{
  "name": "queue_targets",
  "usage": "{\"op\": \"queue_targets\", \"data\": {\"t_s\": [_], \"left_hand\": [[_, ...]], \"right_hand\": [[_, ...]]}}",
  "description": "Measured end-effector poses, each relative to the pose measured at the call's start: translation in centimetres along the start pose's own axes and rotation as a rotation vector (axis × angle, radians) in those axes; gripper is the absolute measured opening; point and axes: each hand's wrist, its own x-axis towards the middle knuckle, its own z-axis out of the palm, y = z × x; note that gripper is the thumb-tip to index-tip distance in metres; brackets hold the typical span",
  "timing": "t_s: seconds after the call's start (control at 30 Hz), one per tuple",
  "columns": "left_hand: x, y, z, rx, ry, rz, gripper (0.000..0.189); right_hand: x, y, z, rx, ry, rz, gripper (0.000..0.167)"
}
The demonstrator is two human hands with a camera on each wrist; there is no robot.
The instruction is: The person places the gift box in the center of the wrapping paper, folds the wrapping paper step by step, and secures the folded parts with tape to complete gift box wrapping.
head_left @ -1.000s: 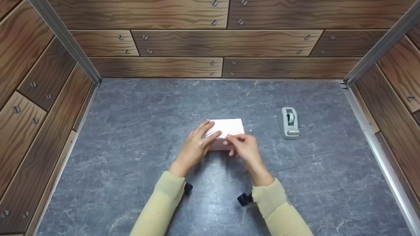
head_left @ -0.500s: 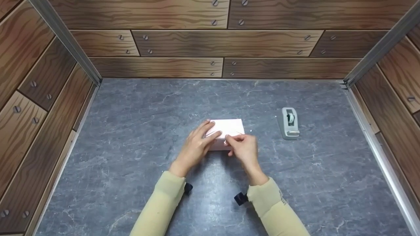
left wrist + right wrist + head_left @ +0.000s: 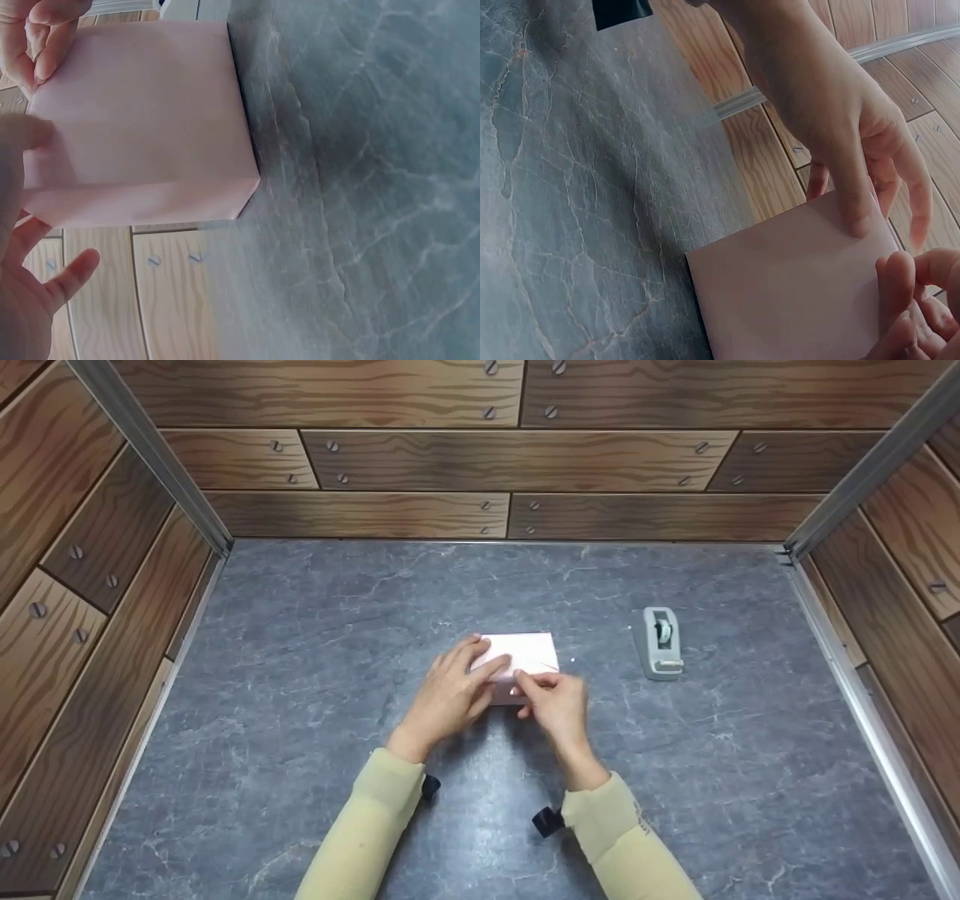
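A small box wrapped in pale pink paper (image 3: 521, 649) stands on the grey marbled table. My left hand (image 3: 450, 690) grips its left part, fingers over the top and thumb pressed on the near face, as the right wrist view shows. At the top near edge, right of centre, my right hand (image 3: 559, 701) pinches the wrapping paper between thumb and forefinger. A slanting fold line (image 3: 550, 666) shows on top near the right corner. In the left wrist view the right fingertips (image 3: 49, 56) meet at the edge of the box's smooth face (image 3: 142, 105).
A grey tape dispenser (image 3: 662, 643) with a roll of tape stands right of the box. Wood-patterned walls (image 3: 517, 457) with metal corner rails enclose the table (image 3: 300, 660) at the back and sides. A dark wrist-camera mount (image 3: 547, 821) sticks out from the right sleeve.
A raised pointed paper flap near the box's right corner now lies flatter. My right hand has shifted slightly left along the edge. The left hand keeps its place.
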Motion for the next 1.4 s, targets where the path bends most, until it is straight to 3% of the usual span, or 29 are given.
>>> {"op": "queue_targets", "data": {"t_s": [0.2,0.37,0.47,0.57,0.77,0.93,1.03,1.17,1.4], "left_hand": [[-0.1,0.1,0.0,0.034,-0.066,-0.014,0.051],[0.0,0.1,0.1,0.019,-0.059,-0.021,0.053],[-0.1,0.0,0.2,0.007,-0.045,-0.014,0.054],[-0.1,0.0,0.2,-0.004,-0.044,-0.009,0.056],[-0.3,-0.1,0.1,-0.02,-0.063,-0.01,0.065],[-0.5,-0.3,-0.1,-0.041,-0.069,-0.018,0.069],[-0.5,-0.4,-0.1,-0.063,-0.059,-0.025,0.067],[-0.6,-0.5,-0.3,-0.121,-0.045,-0.044,0.061],[-1.0,-0.6,-0.5,-0.215,0.066,-0.068,0.054]], "right_hand": [[-0.3,0.3,0.0,0.041,-0.007,-0.009,0.019],[-0.6,0.5,0.0,0.128,-0.03,0.023,0.015],[-0.7,0.5,0.0,0.122,-0.028,0.032,0.015],[-0.6,0.5,0.0,0.034,-0.013,-0.017,0.015],[-0.4,0.7,-0.5,-0.32,0.042,-0.14,0.026],[0.1,1.5,-0.9,-0.499,0.005,-0.218,0.033],[0.3,1.9,-1.2,-0.565,-0.043,-0.278,0.027],[0.3,2.3,-1.9,-0.609,-0.079,-0.295,0.018],[0.6,2.4,-4.1,-0.584,-0.027,-0.297,0.021]]}}
